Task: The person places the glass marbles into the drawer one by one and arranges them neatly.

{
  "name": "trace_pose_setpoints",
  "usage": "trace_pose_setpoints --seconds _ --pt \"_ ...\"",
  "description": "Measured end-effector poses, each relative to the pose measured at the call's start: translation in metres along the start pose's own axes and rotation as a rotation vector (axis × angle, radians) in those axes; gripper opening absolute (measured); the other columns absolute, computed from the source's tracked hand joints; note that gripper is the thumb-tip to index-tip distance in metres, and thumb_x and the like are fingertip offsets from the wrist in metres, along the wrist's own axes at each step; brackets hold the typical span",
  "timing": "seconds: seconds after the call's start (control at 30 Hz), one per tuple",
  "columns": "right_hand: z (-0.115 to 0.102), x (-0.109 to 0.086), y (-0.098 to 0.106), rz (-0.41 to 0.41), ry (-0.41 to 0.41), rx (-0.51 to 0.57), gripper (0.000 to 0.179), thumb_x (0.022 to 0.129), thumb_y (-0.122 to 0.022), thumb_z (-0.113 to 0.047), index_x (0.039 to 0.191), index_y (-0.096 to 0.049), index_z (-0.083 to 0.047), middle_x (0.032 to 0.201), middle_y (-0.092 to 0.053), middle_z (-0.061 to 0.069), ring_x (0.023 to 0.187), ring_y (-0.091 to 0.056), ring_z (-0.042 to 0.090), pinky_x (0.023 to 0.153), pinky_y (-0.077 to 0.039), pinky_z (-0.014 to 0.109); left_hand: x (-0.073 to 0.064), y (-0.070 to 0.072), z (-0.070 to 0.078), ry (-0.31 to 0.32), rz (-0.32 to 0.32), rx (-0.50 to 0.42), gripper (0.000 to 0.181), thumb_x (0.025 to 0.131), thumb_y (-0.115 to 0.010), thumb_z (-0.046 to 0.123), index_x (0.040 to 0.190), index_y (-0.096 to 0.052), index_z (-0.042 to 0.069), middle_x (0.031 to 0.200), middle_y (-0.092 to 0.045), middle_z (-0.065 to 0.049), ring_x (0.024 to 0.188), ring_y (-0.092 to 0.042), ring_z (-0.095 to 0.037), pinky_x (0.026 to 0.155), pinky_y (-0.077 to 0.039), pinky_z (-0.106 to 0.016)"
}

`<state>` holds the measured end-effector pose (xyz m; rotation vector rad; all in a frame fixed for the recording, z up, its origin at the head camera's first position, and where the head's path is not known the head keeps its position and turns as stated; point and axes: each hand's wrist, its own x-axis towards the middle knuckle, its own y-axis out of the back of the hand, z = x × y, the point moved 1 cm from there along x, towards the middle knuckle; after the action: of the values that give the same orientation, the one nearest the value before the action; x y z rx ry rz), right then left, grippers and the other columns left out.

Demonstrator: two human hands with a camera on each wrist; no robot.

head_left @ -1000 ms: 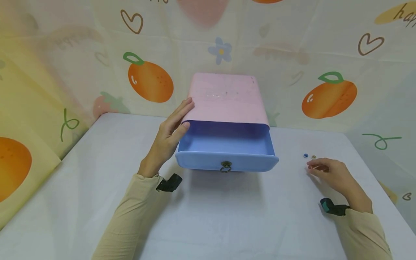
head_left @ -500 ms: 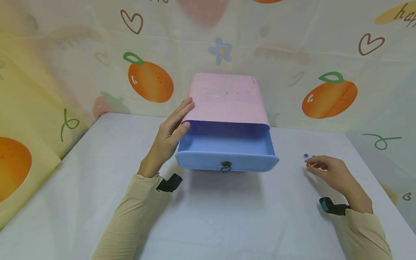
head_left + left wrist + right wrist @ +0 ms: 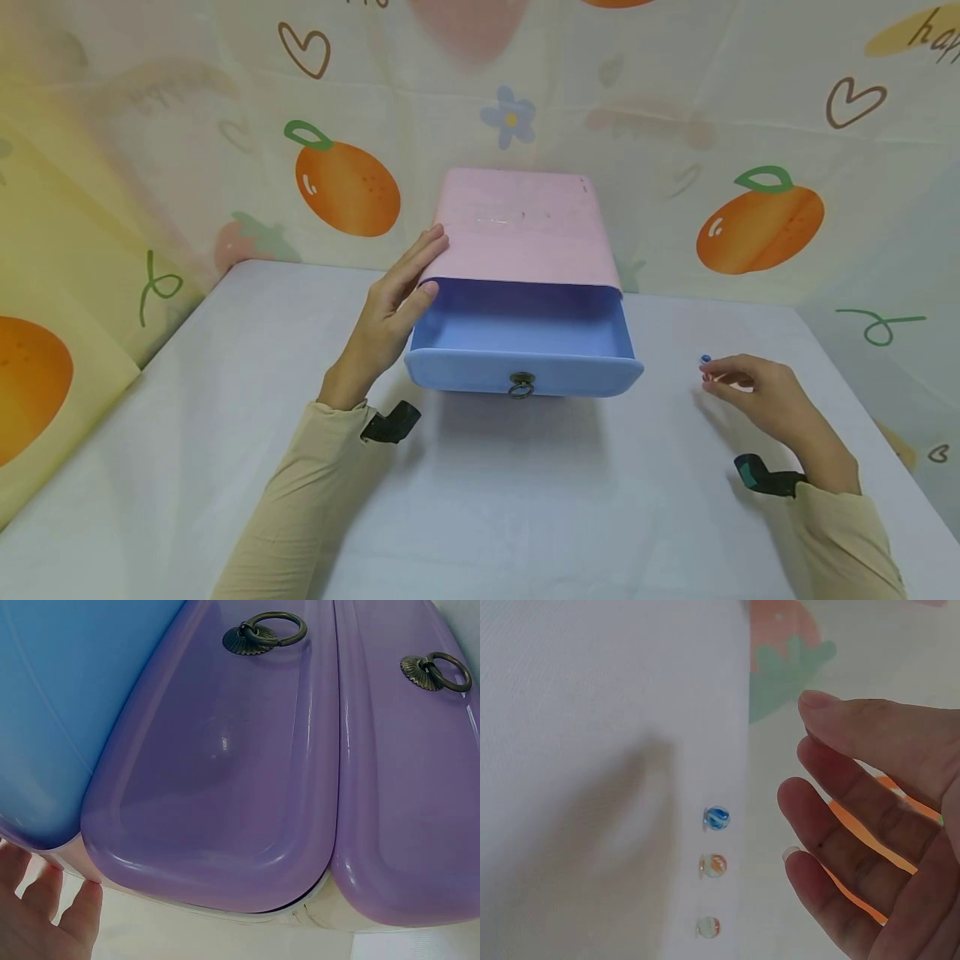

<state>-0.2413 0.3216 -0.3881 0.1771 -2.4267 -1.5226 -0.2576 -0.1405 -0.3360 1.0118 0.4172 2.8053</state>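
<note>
My left hand (image 3: 378,321) lies with extended fingers along the left side of a pink drawer cabinet (image 3: 525,225). The cabinet's top blue drawer (image 3: 525,377) is pulled out, its visible inside bare. My right hand (image 3: 765,396) hovers by three glass marbles on the table, fingers loosely bent and holding nothing. In the right wrist view the marbles stand in a row: a blue swirled one (image 3: 717,817), an orange-and-white one (image 3: 714,865) and a pale one with a reddish streak (image 3: 708,927). From the head view, only the blue marble shows beyond the fingertips.
Below the blue drawer are purple drawers (image 3: 210,772) with ring pulls, seen in the left wrist view. A white cloth (image 3: 525,508) covers the table. Behind the cabinet hangs a printed curtain (image 3: 645,100) with oranges and hearts.
My right hand has drifted slightly left and farther from me, hiding a marble that showed beside the blue one. My left hand and the drawer stay where they were.
</note>
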Motion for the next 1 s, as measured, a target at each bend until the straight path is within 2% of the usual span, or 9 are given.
trace_pose_setpoints --seconds 0.2,0.27,0.33,0.57,0.67,0.77,0.83,0.9,1.0 --pt "-0.005 0.0 0.003 0.02 0.018 -0.003 0.025 0.087 -0.075 -0.011 0.11 -0.074 -0.002 0.105 -0.075 0.016 0.084 -0.061 0.0 0.075 -0.053 0.013 0.0 0.0 0.0 0.002 -0.002 0.002 0.05 0.099 -0.046 0.01 0.149 -0.046 0.012 0.161 -0.036 0.004 0.152 -0.024 -0.008 0.125 -0.022 -0.031" --pt "-0.008 -0.001 0.004 0.026 0.025 0.003 0.025 0.087 -0.074 -0.01 0.11 -0.073 -0.001 0.105 -0.074 0.017 0.084 -0.059 -0.005 0.077 -0.057 0.022 0.0 0.0 0.0 0.002 -0.002 0.0 0.05 0.099 -0.046 0.011 0.149 -0.046 0.012 0.161 -0.036 0.004 0.152 -0.024 -0.009 0.126 -0.022 -0.031" --pt "-0.01 -0.001 0.005 0.035 0.028 0.0 0.025 0.087 -0.074 -0.01 0.11 -0.074 -0.002 0.105 -0.075 0.016 0.083 -0.057 -0.009 0.077 -0.055 0.017 0.0 0.0 -0.001 0.002 -0.002 -0.003 0.049 0.099 -0.046 0.011 0.149 -0.047 0.012 0.16 -0.036 0.004 0.152 -0.024 -0.01 0.126 -0.022 -0.031" --pt "-0.019 -0.002 0.008 0.048 0.038 0.014 0.027 0.088 -0.074 -0.013 0.112 -0.072 -0.001 0.103 -0.074 0.017 0.092 -0.067 0.032 0.074 -0.044 0.005 0.0 0.0 -0.001 0.001 0.0 -0.001 0.049 0.099 -0.046 0.011 0.149 -0.047 0.013 0.16 -0.037 0.004 0.153 -0.024 -0.013 0.125 -0.022 -0.03" --pt "-0.023 -0.003 0.009 0.062 0.051 0.012 0.026 0.088 -0.074 -0.013 0.112 -0.072 -0.002 0.103 -0.074 0.016 0.092 -0.067 0.03 0.073 -0.043 0.004 0.0 0.0 -0.001 0.003 0.0 -0.002 0.049 0.099 -0.047 0.011 0.149 -0.047 0.013 0.16 -0.037 0.005 0.153 -0.024 -0.014 0.125 -0.022 -0.03" --pt "-0.027 -0.004 0.011 0.082 0.067 0.005 0.025 0.087 -0.075 -0.012 0.111 -0.073 -0.004 0.101 -0.075 0.013 0.088 -0.065 0.011 0.073 -0.043 0.004 0.0 0.0 0.0 0.008 0.0 -0.004 0.049 0.099 -0.047 0.011 0.148 -0.047 0.013 0.16 -0.037 0.005 0.152 -0.024 -0.009 0.126 -0.022 -0.03" --pt "-0.03 -0.004 0.013 0.095 0.077 0.001 0.024 0.087 -0.075 -0.012 0.11 -0.073 -0.005 0.1 -0.075 0.011 0.086 -0.063 0.008 0.073 -0.043 0.003 0.0 0.0 0.0 0.009 0.0 -0.008 0.049 0.1 -0.047 0.011 0.148 -0.047 0.013 0.16 -0.037 0.005 0.152 -0.024 -0.006 0.126 -0.022 -0.03" --pt "-0.032 -0.004 0.014 0.101 0.085 0.004 0.024 0.087 -0.075 -0.012 0.11 -0.073 -0.005 0.099 -0.075 0.01 0.086 -0.063 0.01 0.073 -0.043 0.003 0.0 0.0 0.0 0.009 -0.001 -0.007 0.049 0.1 -0.047 0.011 0.148 -0.047 0.013 0.16 -0.036 0.005 0.151 -0.024 -0.005 0.126 -0.021 -0.03" --pt "-0.035 -0.005 0.014 0.11 0.095 0.005 0.024 0.086 -0.076 -0.012 0.109 -0.074 -0.006 0.099 -0.076 0.009 0.089 -0.064 0.026 0.074 -0.042 0.002 0.0 0.0 0.0 0.01 -0.001 -0.007 0.049 0.1 -0.047 0.011 0.149 -0.047 0.013 0.16 -0.036 0.005 0.152 -0.024 -0.005 0.126 -0.021 -0.03"
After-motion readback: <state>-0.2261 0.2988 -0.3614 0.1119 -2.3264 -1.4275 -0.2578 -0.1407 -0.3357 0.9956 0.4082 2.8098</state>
